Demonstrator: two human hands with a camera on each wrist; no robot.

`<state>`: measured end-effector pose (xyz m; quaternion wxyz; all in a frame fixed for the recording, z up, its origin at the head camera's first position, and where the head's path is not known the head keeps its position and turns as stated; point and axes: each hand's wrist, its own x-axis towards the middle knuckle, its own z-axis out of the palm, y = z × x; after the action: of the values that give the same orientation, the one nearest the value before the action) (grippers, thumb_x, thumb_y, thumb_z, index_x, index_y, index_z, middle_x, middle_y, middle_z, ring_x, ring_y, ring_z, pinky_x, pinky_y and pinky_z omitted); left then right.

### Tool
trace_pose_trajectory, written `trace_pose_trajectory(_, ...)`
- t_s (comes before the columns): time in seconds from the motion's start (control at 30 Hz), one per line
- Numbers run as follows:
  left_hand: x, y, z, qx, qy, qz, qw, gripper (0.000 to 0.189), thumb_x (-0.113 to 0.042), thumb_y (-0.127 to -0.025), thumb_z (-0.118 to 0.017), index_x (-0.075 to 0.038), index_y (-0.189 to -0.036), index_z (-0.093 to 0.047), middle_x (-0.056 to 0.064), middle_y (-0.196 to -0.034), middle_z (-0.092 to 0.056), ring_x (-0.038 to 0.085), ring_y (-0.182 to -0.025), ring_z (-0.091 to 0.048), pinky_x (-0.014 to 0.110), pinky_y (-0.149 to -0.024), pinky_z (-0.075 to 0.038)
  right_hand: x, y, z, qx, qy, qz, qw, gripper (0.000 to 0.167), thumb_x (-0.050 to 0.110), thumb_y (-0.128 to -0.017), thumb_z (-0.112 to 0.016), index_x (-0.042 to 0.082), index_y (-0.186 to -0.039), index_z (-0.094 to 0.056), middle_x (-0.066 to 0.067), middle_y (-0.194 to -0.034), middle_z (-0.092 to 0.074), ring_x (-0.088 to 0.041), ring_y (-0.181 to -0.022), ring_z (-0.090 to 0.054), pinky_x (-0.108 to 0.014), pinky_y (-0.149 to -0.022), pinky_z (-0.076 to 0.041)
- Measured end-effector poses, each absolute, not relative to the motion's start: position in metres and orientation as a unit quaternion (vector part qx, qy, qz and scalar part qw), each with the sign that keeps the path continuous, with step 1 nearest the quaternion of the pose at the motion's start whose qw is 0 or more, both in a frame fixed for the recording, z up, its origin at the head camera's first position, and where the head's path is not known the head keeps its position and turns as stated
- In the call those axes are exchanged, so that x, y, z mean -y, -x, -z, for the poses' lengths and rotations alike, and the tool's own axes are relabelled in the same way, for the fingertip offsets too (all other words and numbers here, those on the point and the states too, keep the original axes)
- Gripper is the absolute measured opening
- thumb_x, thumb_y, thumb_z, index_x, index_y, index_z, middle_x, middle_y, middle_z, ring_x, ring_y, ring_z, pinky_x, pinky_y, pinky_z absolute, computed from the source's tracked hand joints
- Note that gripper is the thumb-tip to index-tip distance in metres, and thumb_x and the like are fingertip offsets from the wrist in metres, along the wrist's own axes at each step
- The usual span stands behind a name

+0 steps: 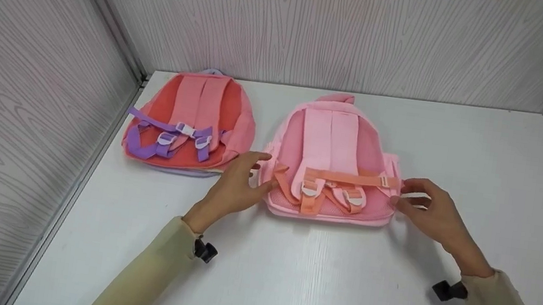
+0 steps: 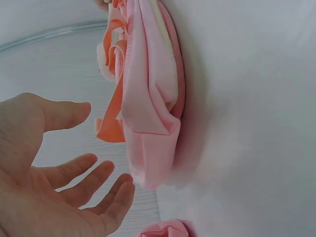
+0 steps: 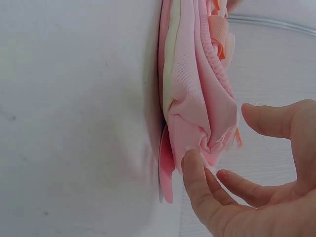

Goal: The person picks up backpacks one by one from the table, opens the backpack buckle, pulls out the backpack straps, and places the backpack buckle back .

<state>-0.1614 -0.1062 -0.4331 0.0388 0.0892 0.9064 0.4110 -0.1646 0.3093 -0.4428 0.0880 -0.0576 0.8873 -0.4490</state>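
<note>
A light pink backpack (image 1: 329,142) lies on the table with its shoulder straps and orange webbing (image 1: 352,179) facing up. My left hand (image 1: 237,182) is at its left side, fingers spread and thumb apart from the fabric in the left wrist view; its fingertips come close to the bag's side, and contact is unclear. On the opposite side, my right hand (image 1: 429,210) has a fingertip (image 3: 192,158) at the bag's side pocket, seemingly touching it. The right thumb stands apart from the cloth. Neither hand grips anything.
A coral-red backpack (image 1: 243,128) with purple webbing (image 1: 146,149) and pale buckles lies strap side up to the left, close to my left hand. The white table (image 1: 317,284) meets wood-grain panels (image 1: 288,23) at the back and left.
</note>
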Motion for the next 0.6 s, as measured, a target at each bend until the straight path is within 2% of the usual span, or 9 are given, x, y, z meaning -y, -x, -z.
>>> trace_pose_trajectory(0.27, 0.108, 0.147, 0.452, -0.895, -0.027, -0.441, 0.066, 0.073, -0.028, -0.1, -0.076, -0.006, -0.16, -0.041, 0.018, -0.153, -0.052, 0.032, -0.13, -0.062, 0.046, -0.104, -0.058, -0.307, 0.162, 0.448, -0.892, 0.055, 0.439, 0.097, 0.069, 0.044, -0.102, -0.072, 0.003, -0.152, -0.049, -0.021, -0.143, -0.057, -0.043, -0.125, -0.063, -0.016, -0.084, -0.053)
trace_pose_trajectory(0.6, 0.104, 0.141, 0.467, -0.875, -0.053, -0.475, 0.078, 0.076, -0.028, -0.1, -0.076, -0.005, -0.162, -0.039, 0.016, -0.145, -0.058, 0.025, -0.117, -0.068, 0.038, -0.1, -0.06, -0.304, 0.157, 0.45, -0.889, 0.06, 0.44, 0.109, 0.073, 0.042, -0.103, -0.071, 0.002, -0.158, -0.043, -0.023, -0.144, -0.054, -0.044, -0.123, -0.064, -0.017, -0.085, -0.054)
